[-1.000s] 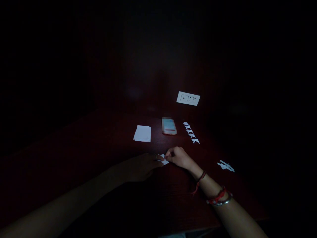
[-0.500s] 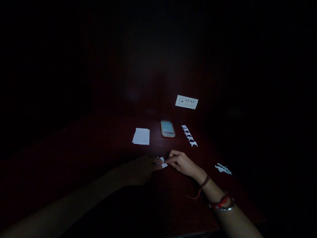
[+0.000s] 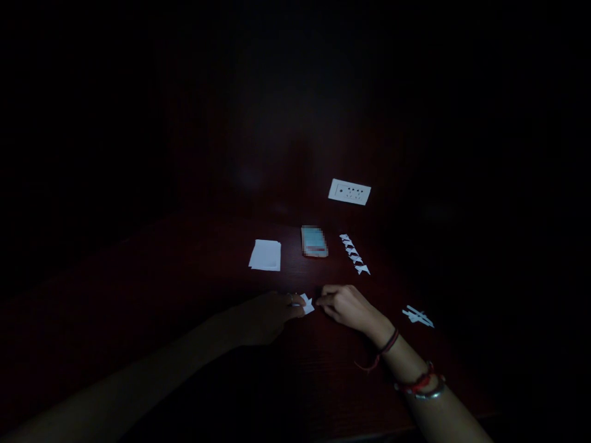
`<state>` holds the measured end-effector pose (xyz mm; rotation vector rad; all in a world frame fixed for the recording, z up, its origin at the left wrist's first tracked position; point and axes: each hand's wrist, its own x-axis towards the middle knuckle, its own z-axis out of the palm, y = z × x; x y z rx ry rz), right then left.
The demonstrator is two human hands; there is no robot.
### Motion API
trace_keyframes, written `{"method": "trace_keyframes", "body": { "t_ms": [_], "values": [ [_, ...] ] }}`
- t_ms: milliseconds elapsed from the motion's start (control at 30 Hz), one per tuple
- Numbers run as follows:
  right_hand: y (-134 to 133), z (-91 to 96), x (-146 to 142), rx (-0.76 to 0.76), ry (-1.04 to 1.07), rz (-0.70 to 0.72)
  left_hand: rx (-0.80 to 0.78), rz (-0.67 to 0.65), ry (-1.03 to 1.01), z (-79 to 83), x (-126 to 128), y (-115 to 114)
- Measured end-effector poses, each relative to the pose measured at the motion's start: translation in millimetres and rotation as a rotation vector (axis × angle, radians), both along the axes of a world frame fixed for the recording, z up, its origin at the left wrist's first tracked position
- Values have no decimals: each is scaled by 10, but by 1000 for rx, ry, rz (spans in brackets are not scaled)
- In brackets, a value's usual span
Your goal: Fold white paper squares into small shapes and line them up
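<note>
A small folded piece of white paper (image 3: 308, 304) lies at the middle of the dark table. The fingers of my left hand (image 3: 270, 314) grip its left side and cover part of it. Just right of the paper, my right hand (image 3: 348, 304) is closed with curled fingers, its fingertips a short gap away from the paper and nothing visible in them. Red cord bracelets and a silver bangle circle my right wrist and forearm.
Beyond my hands lie a stack of white paper sheets (image 3: 265, 255), a phone (image 3: 314, 240) with a blurred screen and a row of small folded white papers (image 3: 354, 253). To the right are paper strips (image 3: 418, 316). A socket panel (image 3: 349, 191) is on the wall.
My right hand has drawn back to the right, off the folded paper it was touching. My left hand keeps its hold. The whole view has shifted slightly.
</note>
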<state>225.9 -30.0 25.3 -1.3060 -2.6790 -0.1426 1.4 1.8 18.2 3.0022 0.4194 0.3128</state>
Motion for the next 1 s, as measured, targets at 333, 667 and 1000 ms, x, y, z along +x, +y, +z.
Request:
{"method": "trace_keyframes", "body": {
  "t_ms": [333, 667, 1000],
  "values": [
    [-3, 7, -48, -25, 39, 66, 55, 25, 3, -55, 35, 40],
    [7, -19, -8, 10, 16, 17, 90, 15, -38, -140, 29, 71],
    [-20, 14, -50, 36, 60, 21, 120, 45, -20, -28, 44, 12]
  ]
}}
